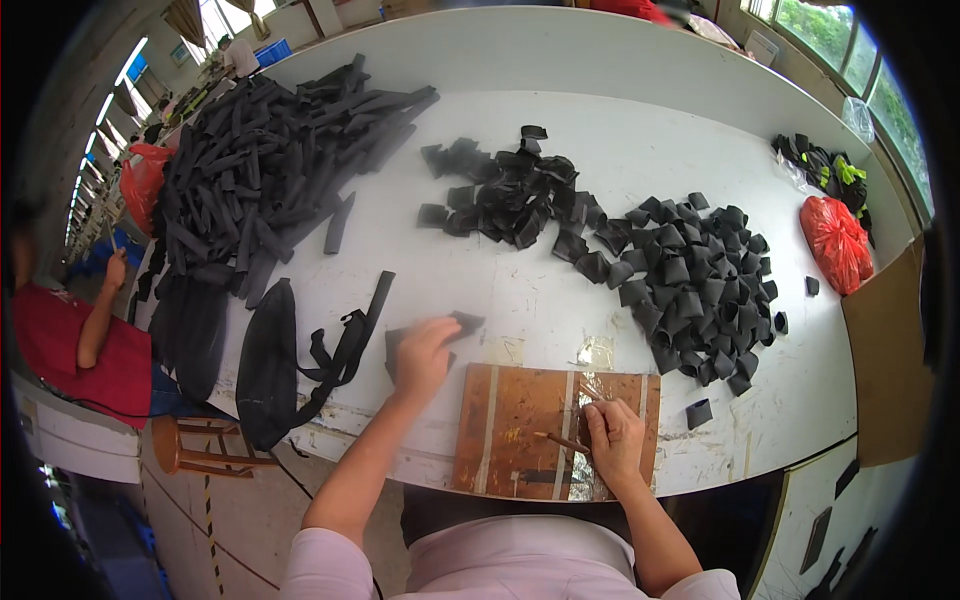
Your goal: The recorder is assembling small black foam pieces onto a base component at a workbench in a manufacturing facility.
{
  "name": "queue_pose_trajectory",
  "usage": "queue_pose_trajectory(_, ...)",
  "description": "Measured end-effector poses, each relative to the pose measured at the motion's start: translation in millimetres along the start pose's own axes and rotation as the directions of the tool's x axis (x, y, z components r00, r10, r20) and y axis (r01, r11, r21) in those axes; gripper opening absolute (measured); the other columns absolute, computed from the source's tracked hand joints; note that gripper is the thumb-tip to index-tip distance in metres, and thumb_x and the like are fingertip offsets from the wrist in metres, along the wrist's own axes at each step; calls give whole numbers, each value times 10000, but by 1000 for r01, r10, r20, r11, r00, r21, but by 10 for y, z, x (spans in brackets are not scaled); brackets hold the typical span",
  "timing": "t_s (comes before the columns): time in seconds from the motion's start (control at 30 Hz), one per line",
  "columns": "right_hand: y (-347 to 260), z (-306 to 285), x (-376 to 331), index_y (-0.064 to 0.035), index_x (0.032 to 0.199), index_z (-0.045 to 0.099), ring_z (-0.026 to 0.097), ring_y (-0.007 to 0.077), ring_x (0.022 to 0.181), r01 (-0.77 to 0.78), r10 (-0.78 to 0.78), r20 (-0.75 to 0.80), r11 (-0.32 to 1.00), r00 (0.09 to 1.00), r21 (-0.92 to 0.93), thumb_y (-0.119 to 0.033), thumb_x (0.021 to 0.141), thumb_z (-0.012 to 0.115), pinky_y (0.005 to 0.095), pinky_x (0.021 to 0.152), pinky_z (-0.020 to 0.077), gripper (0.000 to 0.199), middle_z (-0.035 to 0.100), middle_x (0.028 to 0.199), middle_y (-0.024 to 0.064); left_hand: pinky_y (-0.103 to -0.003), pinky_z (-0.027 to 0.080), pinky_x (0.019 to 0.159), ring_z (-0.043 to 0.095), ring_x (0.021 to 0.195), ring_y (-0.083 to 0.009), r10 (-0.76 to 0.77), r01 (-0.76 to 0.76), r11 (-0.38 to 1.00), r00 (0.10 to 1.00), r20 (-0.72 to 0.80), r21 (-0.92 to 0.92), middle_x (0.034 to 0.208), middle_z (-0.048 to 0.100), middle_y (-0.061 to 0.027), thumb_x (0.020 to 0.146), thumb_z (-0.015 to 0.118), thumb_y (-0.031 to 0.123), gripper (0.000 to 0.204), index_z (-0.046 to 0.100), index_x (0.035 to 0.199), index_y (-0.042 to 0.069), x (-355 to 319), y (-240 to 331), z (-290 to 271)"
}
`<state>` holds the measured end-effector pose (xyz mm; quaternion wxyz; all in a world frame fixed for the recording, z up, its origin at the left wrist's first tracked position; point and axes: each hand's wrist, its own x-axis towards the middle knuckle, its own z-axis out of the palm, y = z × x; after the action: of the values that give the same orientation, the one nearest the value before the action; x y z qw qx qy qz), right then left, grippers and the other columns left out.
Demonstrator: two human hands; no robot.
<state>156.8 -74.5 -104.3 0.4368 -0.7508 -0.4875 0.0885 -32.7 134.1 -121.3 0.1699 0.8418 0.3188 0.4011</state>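
Observation:
My right hand [613, 437] is closed round a thin brown stick [563, 441] whose narrower end points left. It rests over a worn brown board [520, 405] with pale strips of tape, at the table's near edge. To the left of the board, my left hand [424, 352] is smeared by motion over dark fabric pieces [467, 323]; whether it grips one cannot be made out. Further left lie a long black fabric panel [268, 370] and a black strap [362, 338] with loose ends.
Long black fabric strips [250, 170] are heaped at the back left. Short black pieces [520, 195] lie mid-table, with a pile of black folded loops [695, 280] to their right. A red plastic bag [835, 243] sits at the right edge. A person in red [80, 345] works at left beside a wooden stool [205, 447].

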Motion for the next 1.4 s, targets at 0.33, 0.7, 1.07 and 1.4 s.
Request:
queue_pose_trajectory(0.33, 30, 24, -5, -38, 733, 575, 527, 272, 574, 28, -27, -19, 999, 999, 24, -107, 779, 588, 348, 502, 403, 83, 526, 630, 102, -391, 403, 781, 509, 893, -327, -109, 111, 993, 992, 59, -40, 951, 553, -160, 648, 600, 82, 269, 570, 901, -2, -404, 824, -303)
queue_pose_trajectory(0.7, -163, -191, -269, -5, 744, 567, 526, 251, 543, -87, 73, 64, 965, 995, 248, -70, 792, 576, 318, 488, 406, 81, 541, 653, 123, -337, 422, 661, 527, 759, -273, -313, 272, 936, 934, 174, 224, 765, 523, -118, 712, 590, -6, 49, 543, 726, 0, -241, 618, -2)
queue_pose_trajectory(1.07, -775, -176, -265, -37, 783, 556, 513, 268, 516, -24, -92, 330, 943, 939, 332, -132, 729, 650, 355, 456, 405, 144, 506, 623, 85, -306, 433, 713, 512, 843, -237, 58, 81, 925, 936, 348, -371, 914, 513, -122, 747, 589, 11, 54, 546, 779, 3, -267, 1459, -490)
queue_pose_trajectory(1.4, -762, -195, -298, -46, 720, 533, 452, 202, 473, 362, -357, 60, 924, 932, -124, -82, 598, 680, 320, 397, 367, 194, 406, 574, 47, -190, 415, 544, 505, 600, -68, -614, 747, 208, 603, 510, -632, 723, 553, -15, 765, 602, 55, 92, 538, 817, 12, -530, 1811, -366)
